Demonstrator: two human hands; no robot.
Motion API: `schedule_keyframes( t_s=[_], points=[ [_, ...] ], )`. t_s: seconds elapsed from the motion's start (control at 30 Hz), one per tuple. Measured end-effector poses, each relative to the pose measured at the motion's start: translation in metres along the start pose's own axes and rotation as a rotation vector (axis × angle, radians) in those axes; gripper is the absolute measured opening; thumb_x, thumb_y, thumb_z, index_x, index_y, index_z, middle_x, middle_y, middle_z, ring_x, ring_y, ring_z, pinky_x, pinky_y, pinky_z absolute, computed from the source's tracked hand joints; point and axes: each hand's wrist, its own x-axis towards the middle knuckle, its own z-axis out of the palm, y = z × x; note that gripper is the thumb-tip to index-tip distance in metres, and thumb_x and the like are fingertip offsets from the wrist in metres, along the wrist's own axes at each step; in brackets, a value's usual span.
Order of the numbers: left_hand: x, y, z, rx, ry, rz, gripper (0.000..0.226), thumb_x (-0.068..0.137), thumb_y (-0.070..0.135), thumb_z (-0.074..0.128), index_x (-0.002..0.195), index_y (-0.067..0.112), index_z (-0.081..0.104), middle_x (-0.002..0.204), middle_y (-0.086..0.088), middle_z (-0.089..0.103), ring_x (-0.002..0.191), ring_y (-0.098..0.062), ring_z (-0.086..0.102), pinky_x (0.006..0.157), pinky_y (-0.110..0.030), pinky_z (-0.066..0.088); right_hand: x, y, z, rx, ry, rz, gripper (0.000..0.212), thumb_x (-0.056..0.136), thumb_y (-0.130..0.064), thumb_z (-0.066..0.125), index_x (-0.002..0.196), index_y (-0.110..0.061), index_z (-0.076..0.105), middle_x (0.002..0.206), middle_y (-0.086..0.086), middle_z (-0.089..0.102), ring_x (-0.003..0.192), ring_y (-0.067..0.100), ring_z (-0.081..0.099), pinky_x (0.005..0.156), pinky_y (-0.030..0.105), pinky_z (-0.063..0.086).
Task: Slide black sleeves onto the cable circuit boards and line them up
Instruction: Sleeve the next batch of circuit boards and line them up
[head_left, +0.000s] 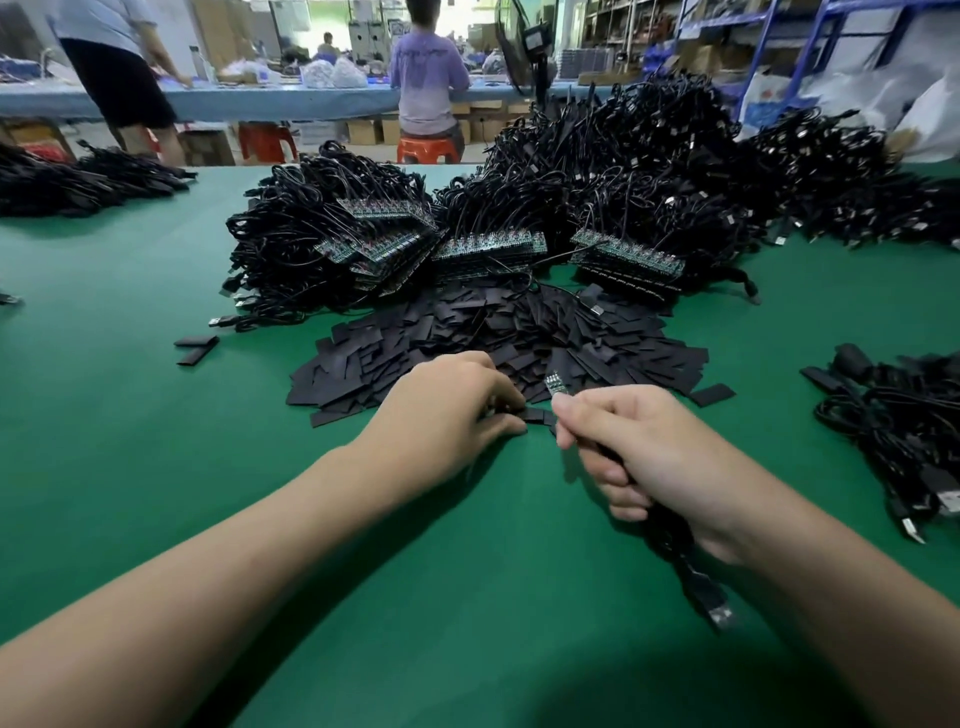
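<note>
Right hand (649, 447) grips thin black cable (672, 540), with small green circuit board (555, 383) poking past the fingers, exposed for sleeving. Left hand (457, 410) pinches flat black sleeve (537, 415) at sleeve pile (519, 338) edge on green bench (156, 467), just beside board.

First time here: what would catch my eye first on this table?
The mountain of black cables heaped at the back of the green table, with stacks of green circuit boards along its front. Before it spreads a pile of flat black sleeves. Nearest, the left hand pinches a sleeve at the pile's edge; the right hand grips a cable whose small board sticks up.
</note>
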Motion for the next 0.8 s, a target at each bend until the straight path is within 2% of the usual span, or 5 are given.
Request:
schedule_keyframes(
  t_s=[0.23,0.37,0.53,0.7,0.8],
  points=[
    [0.003,-0.009,-0.01,-0.056,0.023,-0.01,0.014,0.094,0.042,0.068,0.098,0.032,0.078,0.097,0.012,0.07,0.089,-0.011,0.063,0.08,-0.033,0.051,0.007,0.014,0.005,-0.198,0.162,-0.151,0.044,0.093,-0.054,0.064,0.081,-0.012,0.061,0.052,-0.007,0.039,0.043,0.011,0.031,0.048,0.026,0.028],
    [-0.013,-0.008,-0.024,-0.353,0.055,-0.037,0.008,0.092,0.032,0.073,0.088,0.027,0.078,0.071,0.018,0.073,0.067,0.004,0.066,0.069,-0.015,0.049,0.009,0.017,0.006,-0.442,0.375,-0.286,0.05,0.078,-0.07,0.057,0.084,-0.02,0.06,0.054,-0.01,0.04,0.046,0.005,0.032,0.05,0.026,0.028],
    [-0.041,-0.001,-0.034,-0.628,0.037,-0.019,0.006,0.091,0.024,0.075,0.094,0.027,0.079,0.068,0.016,0.073,0.063,-0.001,0.071,0.069,-0.015,0.051,0.005,0.017,0.017,-0.226,0.156,-0.247,0.035,0.086,-0.057,0.06,0.083,-0.023,0.066,0.052,-0.01,0.038,0.044,0.008,0.032,0.048,0.025,0.025],
    [-0.062,0.005,-0.037,-0.383,0.223,0.136,0.028,0.078,0.042,0.08,0.102,0.026,0.08,0.081,0.017,0.073,0.071,-0.001,0.065,0.069,-0.023,0.054,0.0,0.016,0.029,-0.085,0.091,-0.21,0.03,0.09,-0.046,0.062,0.085,-0.017,0.066,0.048,-0.011,0.035,0.037,0.007,0.029,0.043,0.02,0.024],
    [-0.067,0.001,-0.036,-0.384,0.295,0.15,0.022,0.083,0.035,0.083,0.1,0.021,0.081,0.086,0.013,0.074,0.074,-0.002,0.067,0.07,-0.026,0.056,-0.002,0.014,0.035,-0.101,0.054,-0.236,0.029,0.093,-0.047,0.058,0.085,-0.02,0.065,0.051,-0.011,0.037,0.042,0.008,0.03,0.046,0.025,0.025]
  ],
)
